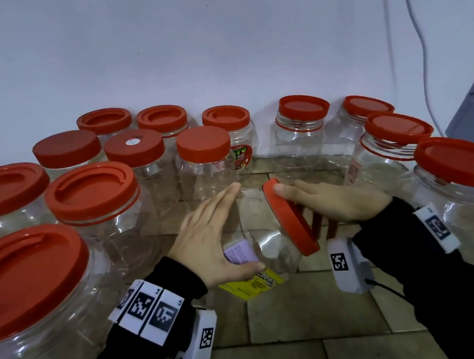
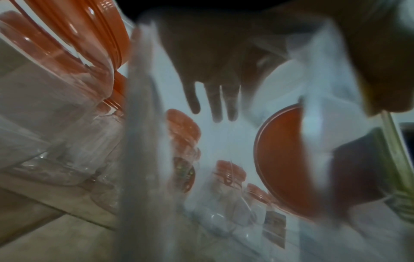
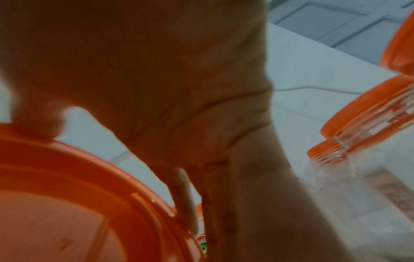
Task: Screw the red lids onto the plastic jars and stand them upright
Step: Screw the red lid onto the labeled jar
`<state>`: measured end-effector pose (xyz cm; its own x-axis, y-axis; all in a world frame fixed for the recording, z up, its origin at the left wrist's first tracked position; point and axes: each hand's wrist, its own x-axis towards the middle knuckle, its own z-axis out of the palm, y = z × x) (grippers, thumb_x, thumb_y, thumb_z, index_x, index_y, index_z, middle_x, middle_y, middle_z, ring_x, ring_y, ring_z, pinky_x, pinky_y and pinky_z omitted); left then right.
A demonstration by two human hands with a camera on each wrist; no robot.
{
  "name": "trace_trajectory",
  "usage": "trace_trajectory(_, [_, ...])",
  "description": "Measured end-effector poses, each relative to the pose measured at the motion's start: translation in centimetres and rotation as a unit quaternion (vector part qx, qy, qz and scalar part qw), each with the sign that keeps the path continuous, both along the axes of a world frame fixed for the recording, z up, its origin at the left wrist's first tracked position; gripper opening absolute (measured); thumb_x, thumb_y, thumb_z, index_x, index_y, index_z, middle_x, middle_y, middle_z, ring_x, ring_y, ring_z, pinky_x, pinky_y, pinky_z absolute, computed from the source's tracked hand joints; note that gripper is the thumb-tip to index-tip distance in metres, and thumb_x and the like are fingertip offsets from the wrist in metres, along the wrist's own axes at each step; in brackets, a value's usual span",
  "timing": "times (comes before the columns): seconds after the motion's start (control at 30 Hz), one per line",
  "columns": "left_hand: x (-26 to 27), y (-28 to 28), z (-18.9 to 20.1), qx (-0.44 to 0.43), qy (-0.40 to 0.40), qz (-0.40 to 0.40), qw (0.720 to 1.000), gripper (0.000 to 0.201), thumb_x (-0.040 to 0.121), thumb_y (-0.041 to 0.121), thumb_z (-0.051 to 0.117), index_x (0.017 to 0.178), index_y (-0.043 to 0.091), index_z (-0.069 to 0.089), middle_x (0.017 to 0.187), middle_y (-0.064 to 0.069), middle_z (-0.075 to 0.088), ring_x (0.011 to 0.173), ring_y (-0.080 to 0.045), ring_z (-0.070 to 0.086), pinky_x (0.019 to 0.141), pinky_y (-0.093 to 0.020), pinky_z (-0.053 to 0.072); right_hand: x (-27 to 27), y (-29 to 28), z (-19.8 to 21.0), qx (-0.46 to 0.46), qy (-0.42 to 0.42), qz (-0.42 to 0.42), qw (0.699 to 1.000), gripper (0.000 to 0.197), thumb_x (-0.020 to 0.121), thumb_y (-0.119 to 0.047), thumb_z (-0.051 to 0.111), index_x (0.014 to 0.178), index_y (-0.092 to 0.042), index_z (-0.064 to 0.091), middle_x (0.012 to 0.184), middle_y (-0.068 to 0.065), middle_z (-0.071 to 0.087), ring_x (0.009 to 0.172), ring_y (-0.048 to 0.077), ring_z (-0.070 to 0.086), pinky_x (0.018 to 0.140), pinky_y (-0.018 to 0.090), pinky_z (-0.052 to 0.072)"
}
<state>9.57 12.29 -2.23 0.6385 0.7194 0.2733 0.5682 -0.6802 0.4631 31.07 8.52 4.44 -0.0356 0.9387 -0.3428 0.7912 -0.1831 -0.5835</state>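
Observation:
A clear plastic jar (image 1: 269, 243) lies tilted on its side at the centre of the tiled surface, mouth pointing right, yellow label underneath. A red lid (image 1: 290, 217) sits at its mouth, seen nearly edge-on. My left hand (image 1: 207, 238) grips the jar's body, fingers stretched over the top and thumb curled round the near side. My right hand (image 1: 335, 200) holds the lid, thumb on its upper rim, fingers behind it. The left wrist view shows the lid (image 2: 280, 159) and my fingers (image 2: 212, 99) through the jar wall. In the right wrist view my palm (image 3: 156, 88) is over the lid (image 3: 67, 203).
Several capped jars stand upright all round: large ones at the left (image 1: 28, 279), a double row along the wall (image 1: 202, 145), more at the right (image 1: 462, 171). A cable (image 1: 420, 40) hangs down the wall. Bare tiles (image 1: 304, 313) lie in front of the jar.

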Motion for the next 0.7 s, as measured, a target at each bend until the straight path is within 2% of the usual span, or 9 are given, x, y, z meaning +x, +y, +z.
trace_trajectory(0.07, [0.0,0.1,0.0,0.001,-0.004,-0.001,1.000,0.111,0.043,0.078,0.049,0.133,0.046,-0.008,0.139,0.025,0.010,0.136,-0.010,0.017,0.108,-0.037,0.017,0.4,0.1,-0.2,-0.018,0.002,0.008,1.000,0.092,0.064,-0.079,0.030,0.141,-0.029,0.025,0.127,0.000,0.048,0.094,0.021,0.064,0.068,0.034,0.057])
trace_trajectory(0.13, [-0.1,0.2,-0.1,0.002,-0.005,-0.001,1.000,0.111,0.043,0.078,0.049,0.132,0.047,-0.009,0.139,0.026,0.009,0.136,-0.009,0.016,0.108,-0.036,0.016,1.1,-0.1,-0.1,-0.004,0.048,0.064,0.997,0.090,0.069,-0.068,0.055,0.142,-0.043,0.009,0.143,-0.007,0.029,0.116,0.011,0.045,0.086,0.028,0.046])
trace_trajectory(0.2, [-0.1,0.2,-0.1,0.004,-0.008,0.000,1.000,0.111,0.043,0.078,0.049,0.132,0.047,-0.009,0.139,0.026,0.008,0.136,-0.009,0.016,0.107,-0.035,0.015,1.6,-0.3,0.1,0.005,0.069,0.102,0.992,0.092,0.064,-0.053,0.071,0.132,-0.057,0.009,0.143,-0.012,0.021,0.121,0.009,0.041,0.094,0.032,0.044])
trace_trajectory(0.27, [-0.2,0.0,-0.2,0.007,-0.007,0.000,1.000,0.111,0.043,0.079,0.048,0.132,0.047,-0.010,0.140,0.027,0.007,0.136,-0.009,0.015,0.108,-0.035,0.015,1.3,-0.3,0.0,0.016,0.066,0.087,0.994,0.083,0.065,-0.057,0.068,0.131,-0.053,0.018,0.134,-0.010,0.030,0.108,0.010,0.052,0.079,0.030,0.055])
trace_trajectory(0.37, [-0.4,-0.2,-0.4,0.008,-0.008,0.003,1.000,0.111,0.043,0.078,0.048,0.132,0.047,-0.011,0.139,0.028,0.004,0.137,-0.010,0.014,0.109,-0.038,0.015,-0.1,0.1,-0.2,0.030,0.042,0.019,0.998,0.085,0.063,-0.068,0.042,0.133,-0.021,0.035,0.119,0.004,0.050,0.086,0.016,0.062,0.048,0.018,0.051])
trace_trajectory(0.43, [-0.5,-0.2,-0.4,0.009,-0.011,0.005,1.000,0.112,0.043,0.078,0.048,0.132,0.047,-0.011,0.139,0.029,0.002,0.137,-0.010,0.013,0.108,-0.036,0.014,0.0,0.4,-0.3,0.029,0.020,0.014,0.999,0.091,0.059,-0.073,0.035,0.135,-0.022,0.034,0.125,0.004,0.049,0.095,0.016,0.061,0.063,0.027,0.057])
trace_trajectory(0.5, [-0.6,-0.2,-0.5,0.011,-0.015,0.004,1.000,0.112,0.043,0.078,0.048,0.132,0.047,-0.012,0.138,0.030,0.000,0.136,-0.008,0.012,0.106,-0.031,0.012,0.4,0.2,-0.1,0.032,0.040,0.053,0.997,0.086,0.065,-0.068,0.048,0.140,-0.036,0.022,0.141,-0.003,0.034,0.115,0.010,0.046,0.087,0.029,0.049])
trace_trajectory(0.6, [-0.8,-0.3,-0.7,0.012,-0.030,0.001,0.999,0.112,0.043,0.077,0.050,0.132,0.047,-0.011,0.137,0.032,-0.001,0.134,-0.004,0.013,0.105,-0.028,0.011,0.7,-0.1,0.2,0.049,0.048,0.103,0.992,0.088,0.063,-0.055,0.072,0.131,-0.052,0.016,0.140,-0.010,0.026,0.121,0.010,0.040,0.082,0.020,0.047])
trace_trajectory(0.7, [-1.0,-0.2,-0.9,0.013,-0.056,-0.003,0.998,0.112,0.044,0.074,0.053,0.135,0.044,-0.005,0.137,0.033,0.000,0.129,0.003,0.012,0.105,-0.029,0.013,-0.2,0.0,0.2,0.054,0.029,0.074,0.995,0.096,0.057,-0.062,0.064,0.140,-0.041,0.020,0.133,-0.010,0.030,0.114,0.013,0.046,0.078,0.034,0.056])
